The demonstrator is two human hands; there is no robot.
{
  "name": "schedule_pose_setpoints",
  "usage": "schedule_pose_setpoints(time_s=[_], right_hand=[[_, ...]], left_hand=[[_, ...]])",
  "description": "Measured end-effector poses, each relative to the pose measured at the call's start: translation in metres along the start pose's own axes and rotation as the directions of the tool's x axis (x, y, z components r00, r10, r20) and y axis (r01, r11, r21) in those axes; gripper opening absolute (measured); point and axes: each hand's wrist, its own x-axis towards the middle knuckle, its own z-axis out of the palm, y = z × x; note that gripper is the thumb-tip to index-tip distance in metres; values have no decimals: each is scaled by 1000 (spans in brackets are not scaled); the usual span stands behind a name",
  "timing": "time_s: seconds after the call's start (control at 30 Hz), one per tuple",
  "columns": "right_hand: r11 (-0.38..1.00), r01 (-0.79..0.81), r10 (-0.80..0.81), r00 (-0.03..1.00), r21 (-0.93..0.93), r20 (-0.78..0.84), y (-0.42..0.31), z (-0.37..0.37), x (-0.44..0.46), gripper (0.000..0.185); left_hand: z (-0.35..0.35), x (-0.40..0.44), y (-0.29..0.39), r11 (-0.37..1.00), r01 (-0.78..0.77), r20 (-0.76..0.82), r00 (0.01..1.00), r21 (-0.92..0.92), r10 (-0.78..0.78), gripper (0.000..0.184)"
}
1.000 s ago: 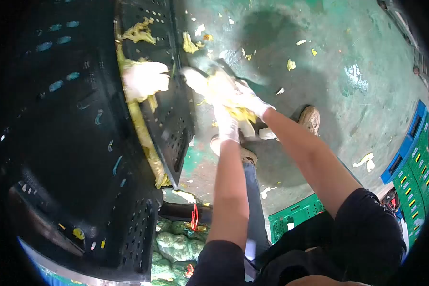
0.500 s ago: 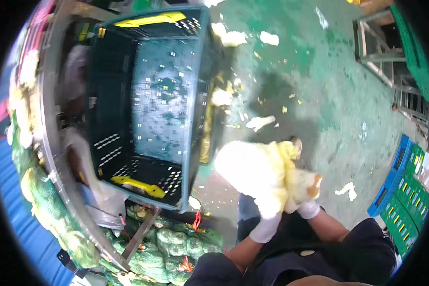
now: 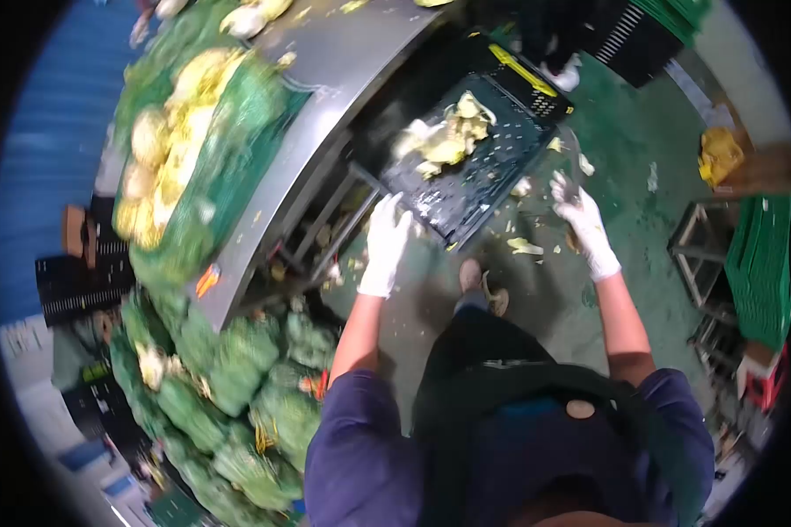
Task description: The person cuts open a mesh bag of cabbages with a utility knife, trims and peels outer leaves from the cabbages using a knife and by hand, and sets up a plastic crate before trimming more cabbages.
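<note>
My left hand (image 3: pixel 385 246), in a white glove, is open with its fingers apart beside the near left corner of a dark crate (image 3: pixel 492 204). Pale yellow-white cabbage leaves (image 3: pixel 453 145) lie in a loose, partly blurred heap on the crate's perforated bottom. To the right of the crate, my gloved right hand (image 3: pixel 582 220) is closed around what looks like a knife (image 3: pixel 575 158). Its greyish blade points away from me and is smeared, and a brown handle end shows below the palm.
A metal table (image 3: pixel 325 97) on the left carries a green net bag of cabbages (image 3: pixel 206 158). Several full net bags (image 3: pixel 237 369) are piled below it. Leaf scraps (image 3: pixel 525 247) litter the green floor. A metal frame (image 3: pixel 699 241) and stacked green crates (image 3: pixel 762 263) stand at right.
The pale yellow-white bundle is out of my hands, which have moved apart and forward. Leaves now lie in the crate, which held none before. The view has turned, showing more of the table.
</note>
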Motion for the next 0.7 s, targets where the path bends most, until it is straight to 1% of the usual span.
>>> schedule_pose_setpoints(time_s=[0.03,0.1,0.13,0.17,0.2,0.23,0.3,0.33,0.37,0.43,0.47,0.5,0.53,0.57,0.6,0.63,0.67,0.7], right_hand=[[991,-117,119,993,-71,22,19,-13,-16,50],[955,-177,184,983,-236,8,57,-25,-67,41],[961,-270,270,963,-59,3,91,-34,-92,38],[930,-347,349,937,123,6,114,-36,-113,34],[933,-359,358,933,35,31,109,-27,-136,35],[929,-366,369,928,-56,48,99,-18,-148,36],[919,-378,387,920,-111,69,99,1,-141,35],[931,-354,362,927,-92,99,88,18,-129,35],[897,-344,374,926,-277,60,85,34,-109,35],[940,-287,298,954,-186,32,68,85,-65,35],[946,-249,261,965,-208,33,56,113,-41,33],[941,-176,192,981,-290,30,33,152,-18,34],[944,-133,161,985,-303,69,23,186,10,34],[942,-100,141,984,-320,105,14,218,32,34],[950,-56,118,975,-307,187,-8,259,49,35],[959,-10,88,961,-285,262,-30,301,63,35],[982,65,-5,947,-178,321,-32,337,78,36],[988,142,-109,924,-65,367,-37,372,95,37]], left_hand=[[-18,-28,-33,999,11,-42,999,40,-9,42],[-39,-97,-98,962,228,-133,959,-153,-249,38],[-49,-134,-135,921,358,-143,914,-153,-379,37],[-60,-161,-158,869,470,-150,858,-156,-491,36],[-81,-178,-140,769,541,-115,788,-342,-605,33],[-98,-190,-118,629,585,-48,712,-512,-701,31],[-104,-197,-162,602,559,-44,711,-570,-702,30],[-113,-192,-171,579,540,-44,707,-611,-705,28],[-121,-184,-182,581,534,-49,709,-614,-703,28],[-149,-144,-177,838,440,-239,819,-323,-522,26],[-151,-123,-198,900,325,-365,832,-291,-419,25],[-176,-101,-170,942,272,-441,833,-199,-334,27],[-196,-78,-153,964,133,-512,826,-229,-236,28],[-213,-58,-157,992,107,-616,787,63,-46,29],[-228,-40,-176,996,81,-518,854,33,-52,31],[-275,-20,-121,951,-117,-635,721,285,278,35],[-307,-5,-100,931,-124,-618,717,344,323,38],[-331,13,-96,900,-111,-623,686,421,376,41]])
